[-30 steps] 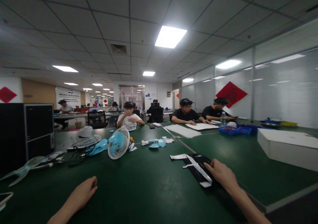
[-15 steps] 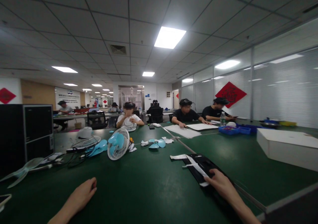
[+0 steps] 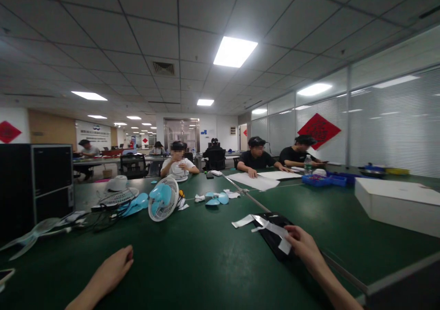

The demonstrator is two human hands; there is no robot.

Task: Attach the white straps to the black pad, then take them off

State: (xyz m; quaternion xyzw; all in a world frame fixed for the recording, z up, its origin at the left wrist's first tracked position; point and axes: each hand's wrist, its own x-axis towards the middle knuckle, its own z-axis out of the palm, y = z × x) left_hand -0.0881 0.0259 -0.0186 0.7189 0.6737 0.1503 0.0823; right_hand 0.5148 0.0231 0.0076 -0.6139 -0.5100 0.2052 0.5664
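Note:
My right hand (image 3: 302, 245) is closed on the near end of a flat black pouch (image 3: 273, 236) with white strips across it, and holds that end raised off the green table (image 3: 192, 259). A loose white strip (image 3: 242, 221) lies at the pouch's far end. My left hand (image 3: 112, 268) rests on the table at lower left with its fingers curled loosely and nothing in it.
A small white fan with blue blades (image 3: 163, 199) stands mid-table among loose blue blades (image 3: 215, 198) and fan grilles (image 3: 118, 193). A black computer case (image 3: 36, 184) is at left, a white box (image 3: 398, 204) at right. Several people sit at the far end.
My right hand has taken hold of the pouch's near end and tipped it up off the table, drawing it slightly toward the middle. My left hand has stayed put.

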